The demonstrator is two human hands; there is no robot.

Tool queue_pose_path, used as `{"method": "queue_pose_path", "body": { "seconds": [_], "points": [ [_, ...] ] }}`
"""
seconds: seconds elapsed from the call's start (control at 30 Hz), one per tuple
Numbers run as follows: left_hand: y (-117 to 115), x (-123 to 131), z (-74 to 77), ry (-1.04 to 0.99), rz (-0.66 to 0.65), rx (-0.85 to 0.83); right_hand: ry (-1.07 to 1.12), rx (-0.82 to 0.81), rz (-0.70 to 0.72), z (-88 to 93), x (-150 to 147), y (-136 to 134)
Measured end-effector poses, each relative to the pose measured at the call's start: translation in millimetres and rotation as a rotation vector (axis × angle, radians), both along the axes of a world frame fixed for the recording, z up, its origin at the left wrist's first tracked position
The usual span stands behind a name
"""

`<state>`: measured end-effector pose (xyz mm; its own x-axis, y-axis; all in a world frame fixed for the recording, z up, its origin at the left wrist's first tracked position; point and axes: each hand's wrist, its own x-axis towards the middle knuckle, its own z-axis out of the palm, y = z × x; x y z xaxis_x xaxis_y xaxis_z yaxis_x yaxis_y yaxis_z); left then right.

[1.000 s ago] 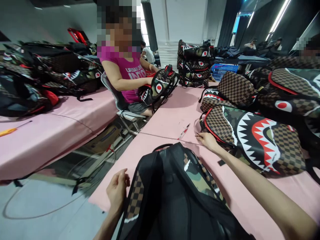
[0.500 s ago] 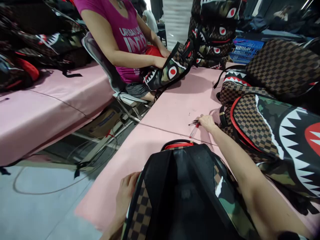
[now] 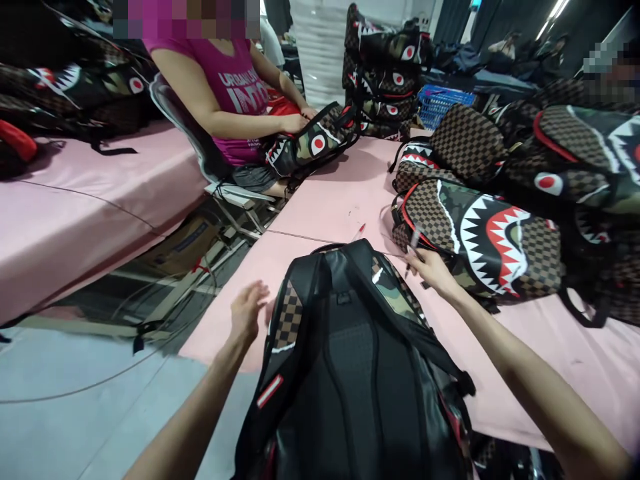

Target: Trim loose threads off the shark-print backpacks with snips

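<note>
A black-backed backpack [image 3: 350, 347] with brown checks and camouflage on its sides is in front of me, its straps and padded back facing up. Just off its left side is my left hand [image 3: 249, 308], fingers loosely bent and apart, holding nothing. To the right of the bag's top, my right hand [image 3: 425, 265] is closed on a slim dark tool [image 3: 409, 268]; its exact kind is too small to make out. A pen with a red tip [image 3: 361, 231] lies beyond the bag, partly hidden by it.
A pink-covered table [image 3: 320, 217] runs away from me. Shark-mouth backpacks [image 3: 493, 233] are heaped on the right, with more stacked [image 3: 387, 80] at the back. A seated person [image 3: 220, 100] handles another backpack [image 3: 310, 143]. A blue crate [image 3: 443, 103] stands behind.
My right hand has lifted the slim tool from beside the pen and drawn back toward me. My left hand has come off the bag's side. More of the backpack's back now shows.
</note>
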<state>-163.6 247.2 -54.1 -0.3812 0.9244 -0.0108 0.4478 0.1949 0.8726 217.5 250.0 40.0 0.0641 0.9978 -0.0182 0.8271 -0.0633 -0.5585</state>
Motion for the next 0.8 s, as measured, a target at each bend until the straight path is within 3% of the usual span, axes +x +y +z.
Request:
{"method": "queue_pose_path", "body": {
  "seconds": [0.07, 0.1, 0.13, 0.17, 0.23, 0.33, 0.43, 0.6, 0.8],
  "points": [
    [-4.7, 33.9, 34.8, 0.022, 0.044, 0.248, 0.161, 0.050, -0.059, -2.2, 18.6, -65.0],
    [-10.3, 58.5, 52.2, 0.121, -0.103, 0.373, 0.412, 0.087, -0.116, -6.3, 22.4, -93.5],
    [-17.3, 86.3, 68.0, 0.272, -0.332, 0.479, 0.602, 0.106, -0.173, -11.9, 22.3, -118.7],
    [-25.2, 115.1, 81.1, 0.438, -0.611, 0.564, 0.747, 0.125, -0.230, -18.1, 18.7, -140.4],
    [-40.2, 166.2, 96.2, 0.700, -0.993, 0.663, 0.884, 0.178, -0.334, -30.3, 5.1, -173.4],
    [-57.3, 201.6, 91.6, 0.934, -1.162, 0.581, 0.905, 0.288, -0.432, -39.6, -13.1, -201.8],
    [-74.7, 191.8, 70.4, 1.013, -1.222, 0.460, 0.931, 0.324, -0.423, -37.2, -15.3, -209.8],
    [-111.5, 171.8, 46.9, 0.954, -1.130, 0.426, 0.958, 0.223, -0.298, -40.6, -10.5, -185.2],
    [-114.3, 176.3, 47.8, 0.918, -1.123, 0.348, 0.909, 0.179, -0.331, -67.7, -18.2, -163.2]
  ]
}}
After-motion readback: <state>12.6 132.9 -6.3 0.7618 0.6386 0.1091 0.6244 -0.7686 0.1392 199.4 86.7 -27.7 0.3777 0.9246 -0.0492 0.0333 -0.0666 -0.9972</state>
